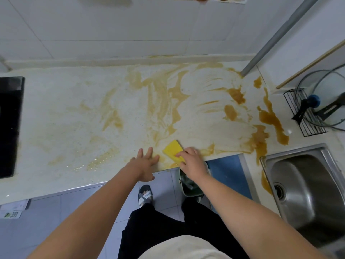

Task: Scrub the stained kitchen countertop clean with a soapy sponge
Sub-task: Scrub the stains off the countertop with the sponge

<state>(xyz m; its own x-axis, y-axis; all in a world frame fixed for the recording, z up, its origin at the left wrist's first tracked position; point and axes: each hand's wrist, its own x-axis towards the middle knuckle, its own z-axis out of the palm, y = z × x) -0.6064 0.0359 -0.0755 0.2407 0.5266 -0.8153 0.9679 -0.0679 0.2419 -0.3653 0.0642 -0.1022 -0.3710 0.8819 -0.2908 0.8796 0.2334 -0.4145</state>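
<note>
A white shirt (186,247) and black trousers (155,230) filled the bottom of the view, with both bare forearms reaching up from them to the front edge of the countertop (65,109).

The left hand (144,163) lay flat on that edge, fingers spread and straight, holding nothing. Just beside it, the right hand (192,161) had its fingers curled over the near end of the yellow sponge (172,149), pressing it to the surface at the front edge.

Below the right wrist a pale bin (190,186) stood on the floor; something dark lay inside, too hidden to name. A sandalled foot (145,195) was beside it.

Brown stains (235,96) smeared the middle of the countertop and grew darker toward its right rear corner, where a metal pipe (276,36) met the surface. At the right end, the steel sink (308,193) showed its drain. Behind the sink a wire rack (306,116) held a glass lid (326,101) on edge.

Leftward, a broad stretch of paler, wet-looking countertop ran to the black hob (9,124) at the left end.
</note>
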